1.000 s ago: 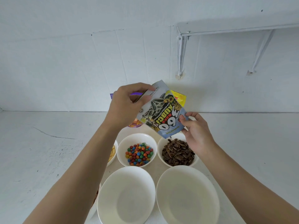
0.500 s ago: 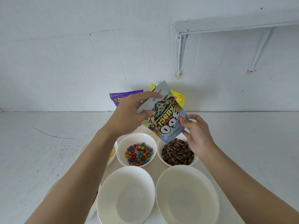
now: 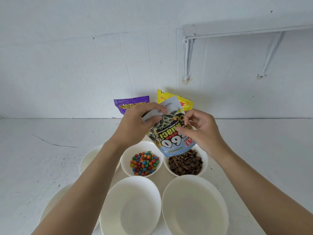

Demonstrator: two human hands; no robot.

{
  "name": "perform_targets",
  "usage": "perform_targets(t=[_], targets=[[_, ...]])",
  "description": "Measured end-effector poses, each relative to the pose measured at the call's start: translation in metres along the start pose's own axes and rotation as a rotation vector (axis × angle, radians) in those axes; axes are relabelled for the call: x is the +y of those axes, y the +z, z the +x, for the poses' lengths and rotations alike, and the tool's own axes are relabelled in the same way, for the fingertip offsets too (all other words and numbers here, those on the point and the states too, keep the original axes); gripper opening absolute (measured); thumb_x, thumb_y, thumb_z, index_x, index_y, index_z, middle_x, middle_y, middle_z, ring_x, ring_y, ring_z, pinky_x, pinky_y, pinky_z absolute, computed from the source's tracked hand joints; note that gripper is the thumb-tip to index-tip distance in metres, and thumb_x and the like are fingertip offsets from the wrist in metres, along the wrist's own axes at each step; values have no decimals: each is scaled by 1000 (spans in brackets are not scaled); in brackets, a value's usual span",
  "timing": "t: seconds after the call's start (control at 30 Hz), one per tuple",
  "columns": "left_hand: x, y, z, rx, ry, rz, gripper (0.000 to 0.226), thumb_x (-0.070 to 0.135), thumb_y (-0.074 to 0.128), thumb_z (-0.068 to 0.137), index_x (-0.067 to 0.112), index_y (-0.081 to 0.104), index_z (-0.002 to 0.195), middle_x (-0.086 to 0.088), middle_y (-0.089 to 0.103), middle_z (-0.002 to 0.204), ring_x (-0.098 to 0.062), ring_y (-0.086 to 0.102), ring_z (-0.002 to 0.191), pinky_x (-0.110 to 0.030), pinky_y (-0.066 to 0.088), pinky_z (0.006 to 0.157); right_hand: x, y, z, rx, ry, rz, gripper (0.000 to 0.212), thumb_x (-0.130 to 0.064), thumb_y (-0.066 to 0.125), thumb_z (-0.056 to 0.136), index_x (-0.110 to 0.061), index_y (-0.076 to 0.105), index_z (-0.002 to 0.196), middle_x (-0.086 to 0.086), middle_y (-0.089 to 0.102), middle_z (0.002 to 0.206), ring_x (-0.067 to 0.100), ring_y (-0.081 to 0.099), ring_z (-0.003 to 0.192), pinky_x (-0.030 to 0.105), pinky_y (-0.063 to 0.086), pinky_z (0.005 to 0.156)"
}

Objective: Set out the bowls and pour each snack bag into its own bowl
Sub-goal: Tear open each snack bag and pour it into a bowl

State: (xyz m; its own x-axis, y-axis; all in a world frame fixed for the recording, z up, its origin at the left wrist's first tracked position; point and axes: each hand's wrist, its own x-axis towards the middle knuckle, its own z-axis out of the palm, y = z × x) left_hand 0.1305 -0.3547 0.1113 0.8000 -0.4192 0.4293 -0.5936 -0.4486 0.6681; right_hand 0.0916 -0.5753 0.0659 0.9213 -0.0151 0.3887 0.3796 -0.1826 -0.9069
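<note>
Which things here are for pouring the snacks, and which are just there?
For the job: seed bag, gripped by left hand and right hand; seed bowl; candy bowl; empty bowl; second empty bowl; purple bag; yellow bag.

Just there: wall shelf; shelf bracket.

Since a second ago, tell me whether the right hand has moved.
Yes. The right hand has risen and shifted left, away from the seed bowl rim, its fingers now over the middle of the seed bag.
</note>
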Motion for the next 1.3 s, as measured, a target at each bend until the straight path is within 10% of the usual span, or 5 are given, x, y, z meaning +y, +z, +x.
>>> perform_targets(t=[0.47,0.9,1.3], targets=[[5,6,1,131,36,-87,22,8,72,93,26,79,104,25,75,97,-5,72,92,-38,61,78,22,-3,0,-136,34,-353,16,-7,86,76,-22,83,81,-13,77,81,2,72,81,21,57,79],[3,14,-3,346,-116,-405,27,3,66,97,27,77,104,5,78,99,-19,76,94,-52,64,74,29,3,-8,177,138,143,16,3,80,79,-12,81,86,3,78,92,14,75,89,26,59,80],[-5,23,-25,541,-272,-641,20,3,68,96,20,75,104,-11,77,110,-31,74,102,-56,61,86,26,22,-17,94,294,450,25,9,79,76,-4,71,95,16,74,111,37,74,94,42,62,78]])
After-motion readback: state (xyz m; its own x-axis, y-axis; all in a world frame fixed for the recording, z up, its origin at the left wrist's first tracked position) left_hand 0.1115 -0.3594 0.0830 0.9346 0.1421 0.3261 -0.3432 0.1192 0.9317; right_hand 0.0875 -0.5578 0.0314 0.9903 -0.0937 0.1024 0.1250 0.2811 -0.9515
